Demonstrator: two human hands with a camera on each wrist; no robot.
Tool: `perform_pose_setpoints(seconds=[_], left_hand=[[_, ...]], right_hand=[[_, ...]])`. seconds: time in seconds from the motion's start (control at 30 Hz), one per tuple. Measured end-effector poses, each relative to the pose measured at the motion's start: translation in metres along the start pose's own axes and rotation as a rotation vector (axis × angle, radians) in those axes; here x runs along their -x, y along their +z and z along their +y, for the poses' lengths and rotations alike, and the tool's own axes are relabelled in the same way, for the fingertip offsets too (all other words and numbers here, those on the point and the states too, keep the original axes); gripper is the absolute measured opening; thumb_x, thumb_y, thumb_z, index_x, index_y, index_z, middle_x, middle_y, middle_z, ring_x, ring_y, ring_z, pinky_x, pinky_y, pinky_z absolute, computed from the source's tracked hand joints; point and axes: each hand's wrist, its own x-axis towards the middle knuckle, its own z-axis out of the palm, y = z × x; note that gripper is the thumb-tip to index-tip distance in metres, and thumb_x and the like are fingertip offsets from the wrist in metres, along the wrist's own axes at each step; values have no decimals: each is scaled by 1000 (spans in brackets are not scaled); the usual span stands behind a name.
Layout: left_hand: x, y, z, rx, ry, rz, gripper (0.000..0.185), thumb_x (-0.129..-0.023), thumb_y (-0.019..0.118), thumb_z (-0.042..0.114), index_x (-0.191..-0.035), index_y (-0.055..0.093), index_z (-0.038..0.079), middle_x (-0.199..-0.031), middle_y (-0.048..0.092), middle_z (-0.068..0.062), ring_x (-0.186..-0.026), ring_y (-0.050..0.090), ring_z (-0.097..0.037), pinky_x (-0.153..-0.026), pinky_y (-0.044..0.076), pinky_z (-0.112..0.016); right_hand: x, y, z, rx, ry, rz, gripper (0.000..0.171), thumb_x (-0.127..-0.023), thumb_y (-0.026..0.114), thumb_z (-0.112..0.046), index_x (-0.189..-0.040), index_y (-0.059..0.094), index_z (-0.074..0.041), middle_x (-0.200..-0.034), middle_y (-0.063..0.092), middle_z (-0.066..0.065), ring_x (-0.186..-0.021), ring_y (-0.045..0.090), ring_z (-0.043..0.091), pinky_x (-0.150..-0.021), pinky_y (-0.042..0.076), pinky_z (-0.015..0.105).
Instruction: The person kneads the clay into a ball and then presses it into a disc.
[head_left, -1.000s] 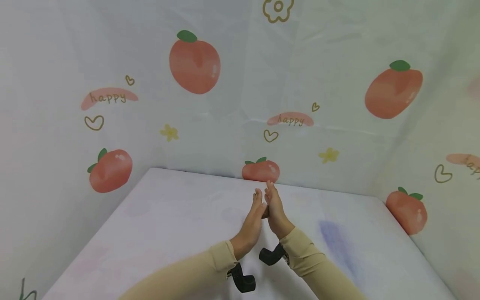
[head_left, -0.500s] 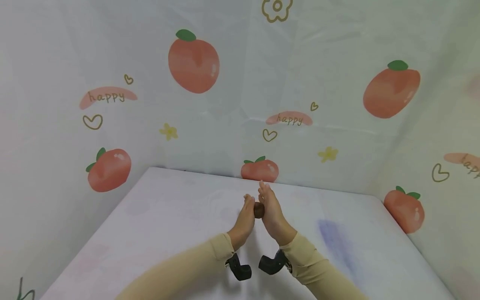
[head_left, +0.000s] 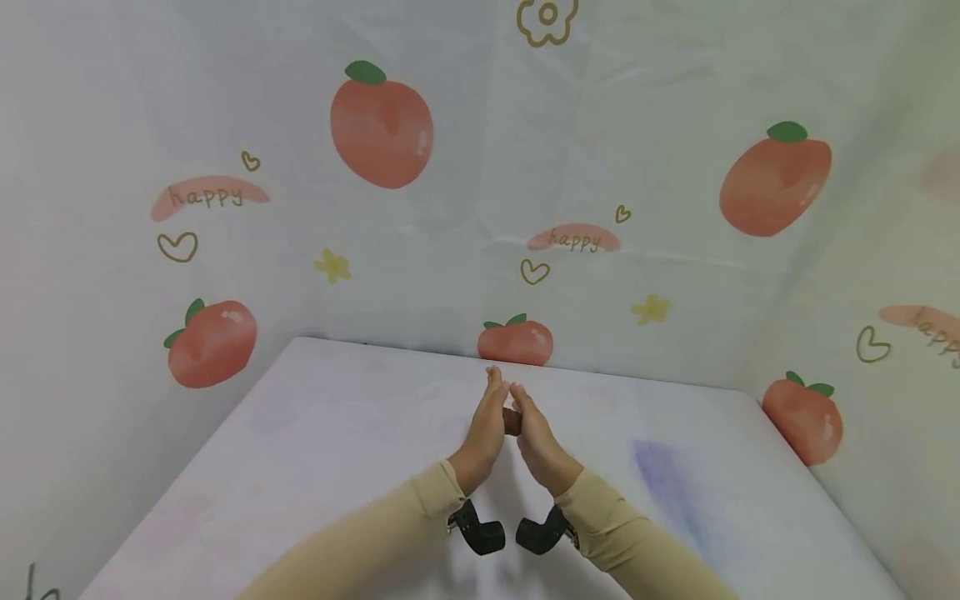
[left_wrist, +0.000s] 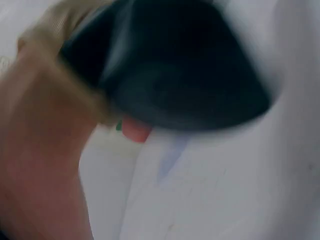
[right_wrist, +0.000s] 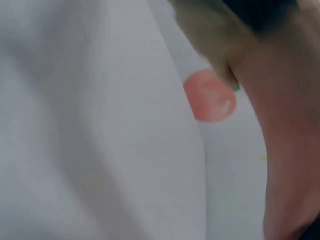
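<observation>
A small brown lump (head_left: 512, 422), soft-looking and partly covered, sits between the two palms in the head view. From the left, my left hand (head_left: 480, 437) presses its palm against it with the fingers straight and pointing away. My right hand (head_left: 546, 446) presses from the opposite side, its fingers also straight, the fingertips of both hands close together. Both hands are above the table. In the left wrist view a part of the left hand (left_wrist: 42, 150) fills the left edge; the right wrist view has part of the right hand (right_wrist: 295, 130) at its right. Neither wrist view shows the lump.
The white table (head_left: 360, 417) has a bluish smudge (head_left: 671, 487) at right. A curtain with printed fruit (head_left: 382, 133) rises behind and beside it. Black wrist cameras (head_left: 480, 532) hang beneath both wrists, close to each other; a dark blurred shape (left_wrist: 185, 70) covers much of the left wrist view.
Over the last half second my left hand has slid forward and my right hand back toward me, with the brown lump between the palms. The hands have shifted slightly left over the second.
</observation>
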Motion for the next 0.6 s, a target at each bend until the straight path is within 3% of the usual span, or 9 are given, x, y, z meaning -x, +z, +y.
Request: perform_pose_setpoints(seconds=[0.13, 0.33, 0.43, 0.47, 0.5, 0.6], left_hand=[[-9, -8, -9, -25, -68, 52, 67, -104, 25, 42, -155, -1, 6, -163, -6, -6, -150, -8, -22, -121, -1, -50], [-3, -6, -27, -49, -133, 7, 70, -105, 20, 47, -154, -2, 3, -163, -8, -7, -150, -10, -26, -120, -2, -53], [5, -3, -24, -41, -75, -9, 68, -106, 18, 46, -155, 0, 3, -163, -5, -7, -150, -8, -25, -120, -1, -53], [8, -2, -21, -39, -43, -23, 67, -106, 19, 45, -155, 1, 4, -163, -4, -6, -150, -7, -24, -120, -1, -52], [11, 0, -17, -43, -7, -45, 65, -106, 19, 44, -155, 0, 4, -163, -4, -5, -150, -7, -24, -120, -2, -52], [19, 4, -5, -64, 95, -128, 61, -107, 19, 38, -154, 1, 3, -163, -6, -6, -150, -10, -24, -119, -3, -54]], right_hand=[[12, 11, 0, -7, -11, -74, 64, -106, 18, -39, -154, 6, 2, -162, -2, 19, -149, -8, 34, -117, -5, 59], [10, 7, -13, -16, -102, -25, 64, -106, 18, -42, -156, 1, -5, -162, -8, 15, -149, -11, 33, -118, -5, 57], [3, 2, -17, 5, -119, -14, 63, -106, 17, -43, -156, -2, -10, -163, -9, 11, -150, -10, 27, -118, -8, 57], [0, 0, -17, 5, -110, -5, 65, -105, 18, -45, -156, -3, -10, -163, -10, 10, -150, -3, 27, -119, -3, 56], [-3, -2, -17, 16, -99, 10, 66, -105, 18, -46, -156, -2, -10, -163, -8, 10, -147, 18, 28, -119, 11, 50], [-8, -6, -13, -20, -47, 34, 67, -104, 19, -46, -156, 1, -7, -163, 0, 12, -136, 32, 22, -105, 27, 33]])
